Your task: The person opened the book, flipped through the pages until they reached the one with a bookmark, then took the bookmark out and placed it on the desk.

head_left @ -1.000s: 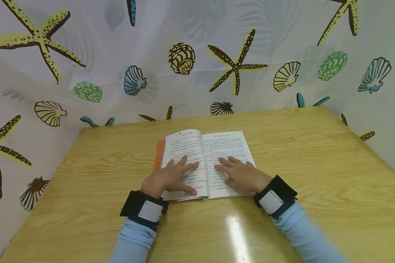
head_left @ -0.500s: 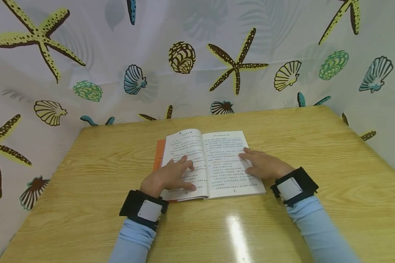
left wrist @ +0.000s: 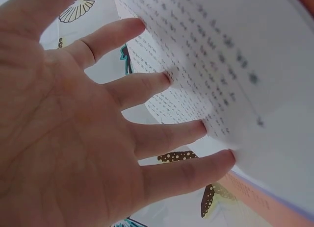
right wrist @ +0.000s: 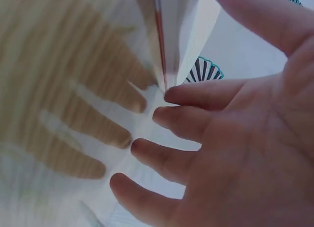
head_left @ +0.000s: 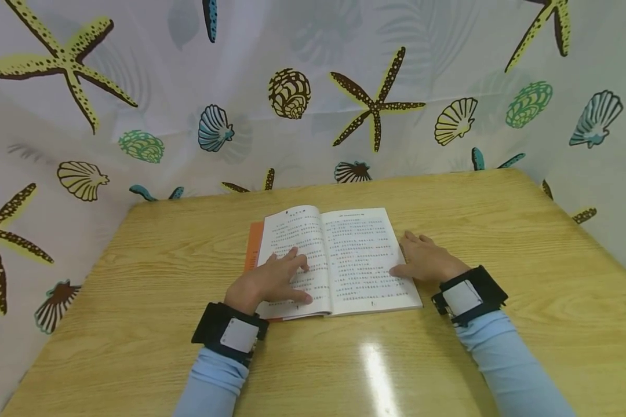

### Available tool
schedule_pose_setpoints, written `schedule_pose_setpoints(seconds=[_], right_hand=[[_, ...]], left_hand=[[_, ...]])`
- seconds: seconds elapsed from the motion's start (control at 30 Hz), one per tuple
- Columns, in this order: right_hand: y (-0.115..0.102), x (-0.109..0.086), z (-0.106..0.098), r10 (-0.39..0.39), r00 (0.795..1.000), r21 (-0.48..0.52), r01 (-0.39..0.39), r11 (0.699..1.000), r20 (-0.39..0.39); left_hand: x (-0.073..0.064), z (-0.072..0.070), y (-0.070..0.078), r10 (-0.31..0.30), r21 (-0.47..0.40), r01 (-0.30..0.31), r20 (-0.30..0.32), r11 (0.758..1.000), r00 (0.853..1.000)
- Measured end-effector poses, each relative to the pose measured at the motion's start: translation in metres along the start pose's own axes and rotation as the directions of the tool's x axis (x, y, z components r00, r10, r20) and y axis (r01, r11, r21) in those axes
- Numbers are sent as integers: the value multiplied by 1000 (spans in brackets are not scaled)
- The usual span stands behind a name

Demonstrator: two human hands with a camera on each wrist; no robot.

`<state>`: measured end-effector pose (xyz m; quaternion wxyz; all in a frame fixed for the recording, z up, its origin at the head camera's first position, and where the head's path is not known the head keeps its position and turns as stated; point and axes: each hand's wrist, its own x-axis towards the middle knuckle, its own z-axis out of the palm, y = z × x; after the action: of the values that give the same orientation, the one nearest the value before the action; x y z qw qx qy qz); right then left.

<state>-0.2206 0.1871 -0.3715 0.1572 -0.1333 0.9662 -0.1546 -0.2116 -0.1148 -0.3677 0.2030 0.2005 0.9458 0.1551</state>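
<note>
An open book with printed text lies on the table, an orange cover flap showing past its left side. My left hand rests spread on the left page; in the left wrist view its fingertips touch the paper. At the book's right edge is my right hand, its thumb over the right page's margin and its other fingers beyond the edge. In the right wrist view those fingers are extended along the glossy tabletop, one fingertip right at the book's edge. Neither hand grips anything.
The wood-grain table stretches out on all sides of the book. Behind it and at both sides hangs a white cloth printed with starfish and shells. Black wrist straps sit over light blue sleeves.
My right hand has slid right, off the middle of the right page to its outer edge. My left hand stays on the left page, its index finger now more bent.
</note>
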Motion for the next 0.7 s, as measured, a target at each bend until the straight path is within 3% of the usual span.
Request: schedule_pose_setpoints(seconds=[0.13,0.3,0.43,0.5,0.6,0.7], right_hand=[[1,0,1,-26,1000,16,26,1000,-3],[-2,0,1,-40,998,-44,38,998,-40],[-4,-1,1,-49,989,-60,41,997,-140],[-3,-1,0,-65,970,-20,62,998,-234],[-1,-1,-1,-99,923,67,134,989,-373],[1,0,-1,-148,882,85,207,975,-446]], left_hand=[[0,0,0,4,5,-4,-1,1000,1000],[-1,-1,0,16,0,-16,-5,1000,1000],[-2,-2,0,21,2,-21,-7,1000,1000],[-2,-2,0,13,-1,-13,-4,1000,1000],[-1,-1,-1,8,-6,-8,-3,1000,1000],[0,-1,-1,3,-20,-3,2,1000,1000]])
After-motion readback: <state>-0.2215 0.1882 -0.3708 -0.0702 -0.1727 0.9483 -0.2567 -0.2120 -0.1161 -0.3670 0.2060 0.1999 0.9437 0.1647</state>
